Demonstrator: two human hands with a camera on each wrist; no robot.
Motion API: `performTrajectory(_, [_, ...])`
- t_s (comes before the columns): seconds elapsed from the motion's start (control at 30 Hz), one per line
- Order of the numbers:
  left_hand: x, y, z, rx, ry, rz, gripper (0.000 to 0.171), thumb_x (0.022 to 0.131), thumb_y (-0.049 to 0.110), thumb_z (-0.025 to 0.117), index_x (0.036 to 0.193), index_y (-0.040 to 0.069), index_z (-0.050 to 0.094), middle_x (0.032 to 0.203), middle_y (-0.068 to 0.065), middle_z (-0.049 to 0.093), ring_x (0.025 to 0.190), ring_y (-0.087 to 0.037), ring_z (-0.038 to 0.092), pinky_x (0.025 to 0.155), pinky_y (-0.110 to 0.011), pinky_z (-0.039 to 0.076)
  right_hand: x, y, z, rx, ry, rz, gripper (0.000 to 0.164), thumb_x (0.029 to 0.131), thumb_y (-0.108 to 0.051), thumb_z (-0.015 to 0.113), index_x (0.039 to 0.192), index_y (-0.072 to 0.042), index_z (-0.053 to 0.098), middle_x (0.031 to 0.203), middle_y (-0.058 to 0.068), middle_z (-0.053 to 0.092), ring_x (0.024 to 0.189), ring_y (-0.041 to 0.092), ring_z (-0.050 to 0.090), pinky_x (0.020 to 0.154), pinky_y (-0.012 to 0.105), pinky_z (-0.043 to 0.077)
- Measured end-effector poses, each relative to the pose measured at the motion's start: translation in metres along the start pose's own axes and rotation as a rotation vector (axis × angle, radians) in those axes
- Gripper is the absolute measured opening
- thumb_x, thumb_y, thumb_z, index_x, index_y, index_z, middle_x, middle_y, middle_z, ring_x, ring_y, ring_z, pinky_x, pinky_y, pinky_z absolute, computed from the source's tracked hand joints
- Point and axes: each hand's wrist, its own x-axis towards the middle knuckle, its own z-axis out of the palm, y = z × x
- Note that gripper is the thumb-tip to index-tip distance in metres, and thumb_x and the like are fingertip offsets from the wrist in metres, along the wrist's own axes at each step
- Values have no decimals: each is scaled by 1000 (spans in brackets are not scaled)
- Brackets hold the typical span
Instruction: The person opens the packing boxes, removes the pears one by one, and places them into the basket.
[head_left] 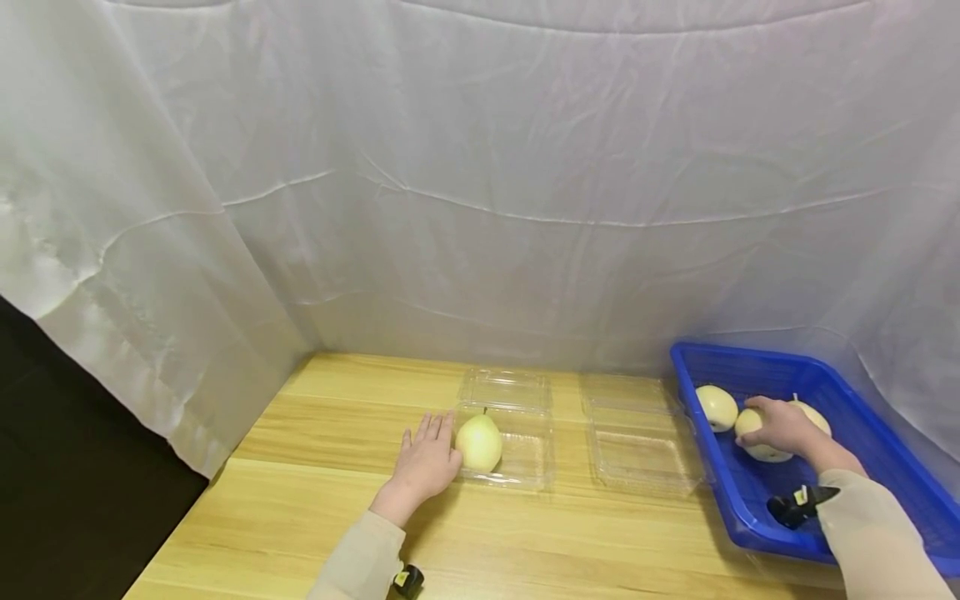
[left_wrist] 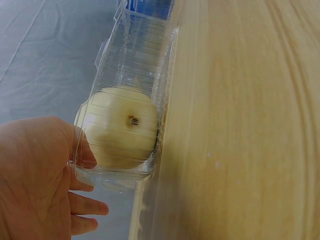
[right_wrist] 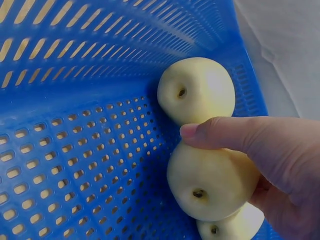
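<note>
A pale yellow pear sits at the left end of a clear plastic clamshell box, whose lid lies folded back. My left hand, fingers straight, rests at the box's left edge beside the pear; in the left wrist view its thumb is partly hidden behind the clear wall. On the right, my right hand reaches into a blue plastic basket and grips a pear, thumb across its upper side. Another pear lies against it, and a third pear is partly covered beneath.
A second clear clamshell box lies opened between the first box and the basket. The wooden table backs onto a hanging grey-white cloth. A dark area borders the table at left.
</note>
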Motion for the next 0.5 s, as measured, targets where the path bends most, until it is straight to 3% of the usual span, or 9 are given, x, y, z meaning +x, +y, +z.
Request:
performTrajectory(0.2, [0,0,1,-2,-5,-4,63,96,30,37,153,5,27,156,-20,33,150,-38,20,120,-64,11,-2,-2,-1,30,-20,18,78,69,-28,83,119,21,49,110,43,57,95,54,58,77,60,50])
performTrajectory(0.5, [0,0,0,-7,-6,3,62,96,29,37,153,4,28,156,-21,34,149,-39,20,120,-66,11,-6,-4,-7,52,-10,20,77,74,-30,82,121,21,49,108,42,58,92,50,60,75,57,52])
